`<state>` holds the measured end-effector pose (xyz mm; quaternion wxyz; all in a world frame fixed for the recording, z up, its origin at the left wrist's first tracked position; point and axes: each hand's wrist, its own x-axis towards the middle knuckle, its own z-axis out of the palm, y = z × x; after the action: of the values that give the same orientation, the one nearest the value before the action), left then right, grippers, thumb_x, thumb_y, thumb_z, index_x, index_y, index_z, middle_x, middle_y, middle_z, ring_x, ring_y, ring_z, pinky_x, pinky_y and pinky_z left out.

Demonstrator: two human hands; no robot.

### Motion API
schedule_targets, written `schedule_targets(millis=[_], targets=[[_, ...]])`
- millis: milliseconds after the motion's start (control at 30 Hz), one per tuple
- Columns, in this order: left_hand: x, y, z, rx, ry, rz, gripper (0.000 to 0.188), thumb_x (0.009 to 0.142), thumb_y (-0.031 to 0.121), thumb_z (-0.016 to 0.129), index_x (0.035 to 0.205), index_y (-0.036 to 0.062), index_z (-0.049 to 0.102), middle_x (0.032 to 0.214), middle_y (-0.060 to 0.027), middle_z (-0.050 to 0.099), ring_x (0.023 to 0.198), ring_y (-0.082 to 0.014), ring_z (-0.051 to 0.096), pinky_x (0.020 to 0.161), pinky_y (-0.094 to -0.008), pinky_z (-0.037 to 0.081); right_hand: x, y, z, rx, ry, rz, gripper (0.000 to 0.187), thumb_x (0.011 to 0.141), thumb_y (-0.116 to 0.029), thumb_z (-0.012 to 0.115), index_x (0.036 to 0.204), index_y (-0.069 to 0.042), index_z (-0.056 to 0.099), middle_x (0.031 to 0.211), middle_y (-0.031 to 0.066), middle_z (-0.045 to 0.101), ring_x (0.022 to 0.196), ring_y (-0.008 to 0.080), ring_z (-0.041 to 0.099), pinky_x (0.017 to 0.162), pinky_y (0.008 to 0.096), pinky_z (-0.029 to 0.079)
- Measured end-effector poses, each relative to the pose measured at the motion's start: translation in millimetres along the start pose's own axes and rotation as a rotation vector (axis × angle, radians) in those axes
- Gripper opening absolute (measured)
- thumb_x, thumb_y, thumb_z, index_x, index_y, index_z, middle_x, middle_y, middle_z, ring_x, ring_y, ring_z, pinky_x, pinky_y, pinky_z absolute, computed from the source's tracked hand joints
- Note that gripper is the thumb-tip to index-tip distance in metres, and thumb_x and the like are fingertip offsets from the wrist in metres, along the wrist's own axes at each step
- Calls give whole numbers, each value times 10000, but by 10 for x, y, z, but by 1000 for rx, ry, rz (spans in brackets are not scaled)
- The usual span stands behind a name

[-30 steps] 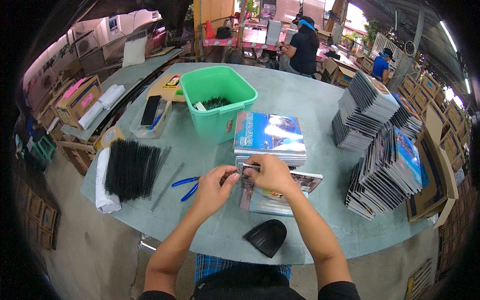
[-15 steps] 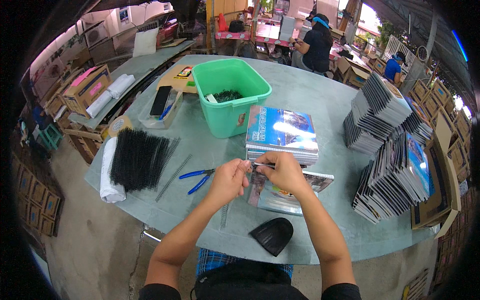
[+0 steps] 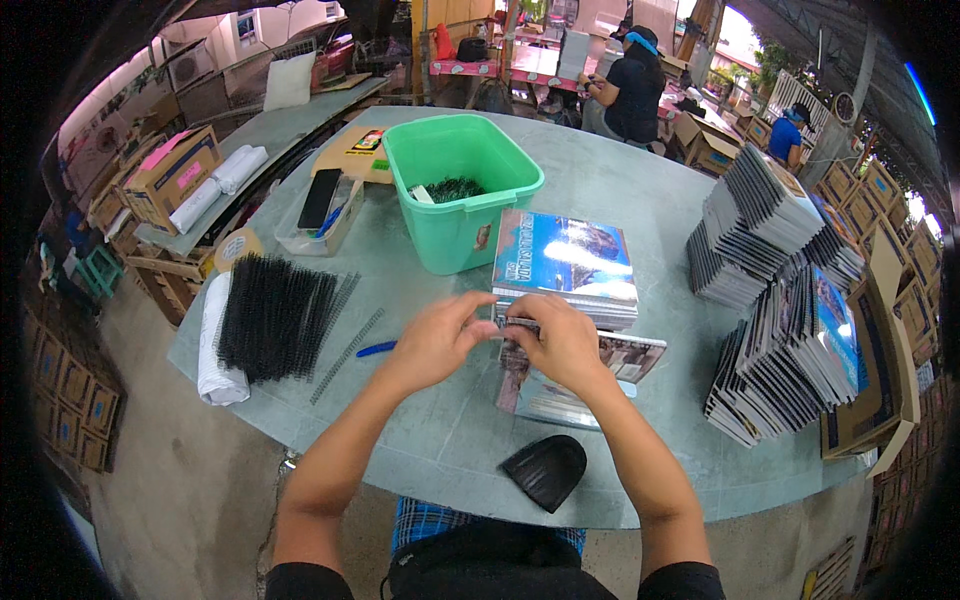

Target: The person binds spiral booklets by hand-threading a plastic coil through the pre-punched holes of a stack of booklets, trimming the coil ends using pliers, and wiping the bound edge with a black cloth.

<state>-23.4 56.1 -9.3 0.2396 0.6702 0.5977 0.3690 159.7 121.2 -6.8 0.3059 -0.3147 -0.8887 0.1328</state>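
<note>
A booklet (image 3: 560,385) with a printed photo cover lies on the grey-green tabletop (image 3: 640,200) right in front of the person, its top edge under both hands. The left hand (image 3: 435,340) and the right hand (image 3: 562,340) meet over that edge, fingertips pinched together on something thin there; it is too small to tell what. The left grip is narrow, thumb against fingers, and the right grip is likewise closed down onto the booklet's top edge.

Just behind the hands sits a low stack of booklets (image 3: 565,265) with a blue cover on top. Beyond that stack stands a green plastic tub (image 3: 460,190) holding a few dark bits at its bottom. Left of the hands, a blue-handled tool (image 3: 375,349) lies on the tabletop, partly hidden by the left wrist, and further left a heap of black binding combs (image 3: 272,312) rests beside a white roll (image 3: 215,345). A single comb strip (image 3: 348,353) lies between the heap and the tool. Near the front edge sits a black curved object (image 3: 545,470). To the right rise tall fanned stacks of bound booklets (image 3: 780,300), next to an open cardboard box (image 3: 885,370). Other people (image 3: 630,85) work at the far side.
</note>
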Motion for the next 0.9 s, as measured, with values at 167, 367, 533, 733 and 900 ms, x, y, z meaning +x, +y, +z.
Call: schedule_targets(millis=[167,367,533,733,900], targets=[[-50,-53,-27,63,108,121,245,833,259,592,918,32,626,790,-111,590,754,-223,561,644,-332,444,2,51,-28,188,-140,159,217,788,-216,632,960,-105,561,876,95,624,835,302,589,674,401,460],[19,-85,162,384,197,275,215,793,236,635,898,48,619,874,-129,597,772,-279,554,679,-390,434,27,113,3,179,-52,21,207,792,-99,627,981,-59,550,840,127,596,785,316,590,666,382,460],[-645,-82,1288,310,-75,228,357,751,217,661,1058,58,570,967,-180,566,839,-342,564,693,-449,460,18,65,31,223,-46,7,241,752,-48,637,971,-79,541,924,143,550,860,362,544,683,389,443],[-583,287,790,230,-124,38,425,803,225,616,1212,143,535,1056,-198,547,925,-313,576,747,-407,494,-475,253,-278,-287,120,126,112,814,-165,596,842,-59,572,825,115,578,816,305,557,694,399,400],[-73,170,348,404,259,406,324,698,29,642,1013,103,640,876,-135,602,831,-279,579,703,-378,477,-549,399,-230,-276,263,82,127,830,-193,566,772,-82,578,748,65,596,743,248,549,670,373,352]])
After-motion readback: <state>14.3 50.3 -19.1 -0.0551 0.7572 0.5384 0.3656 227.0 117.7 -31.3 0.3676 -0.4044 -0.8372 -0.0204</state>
